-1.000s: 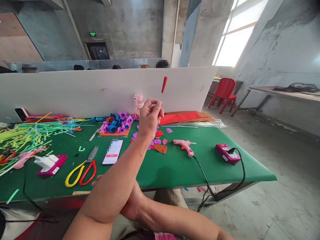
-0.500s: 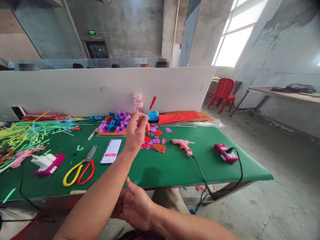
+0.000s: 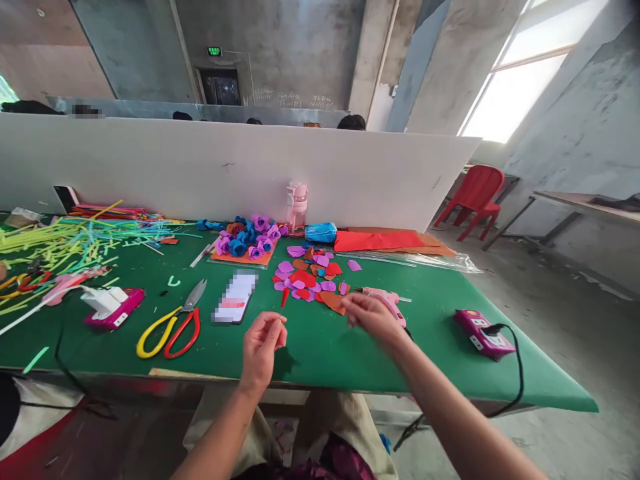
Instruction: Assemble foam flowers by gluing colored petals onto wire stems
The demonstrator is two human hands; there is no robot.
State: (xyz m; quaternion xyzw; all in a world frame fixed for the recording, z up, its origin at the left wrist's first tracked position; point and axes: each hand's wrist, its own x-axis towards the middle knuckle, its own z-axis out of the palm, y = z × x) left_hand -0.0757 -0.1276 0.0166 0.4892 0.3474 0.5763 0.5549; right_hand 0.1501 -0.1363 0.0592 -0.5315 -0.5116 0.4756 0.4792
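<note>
My left hand (image 3: 263, 343) is above the table's front part, fingers pinched together. Just over its fingertips stands a small rolled red piece (image 3: 285, 298), on a stem too thin to make out well. To the right, my right hand (image 3: 367, 317) is slightly blurred, its fingers drawn together beside a brown paper petal (image 3: 331, 301). Anything between those fingers is hidden. Behind that hand lies a pink glue gun (image 3: 393, 303), partly covered by it. Loose purple, red and brown petals (image 3: 303, 277) lie beyond both hands.
Yellow-and-red scissors (image 3: 183, 320), a phone (image 3: 235, 297) and a magenta power socket (image 3: 117, 310) lie left. Finished paper flowers (image 3: 245, 237), a pink bottle (image 3: 297, 207) and red paper (image 3: 377, 240) are at the back. Another socket (image 3: 483, 333) with a black cable is right.
My left hand has come down and nearer with the red piece. My right hand has moved from below the table edge, up and right to the glue gun and petals. The view has shifted.
</note>
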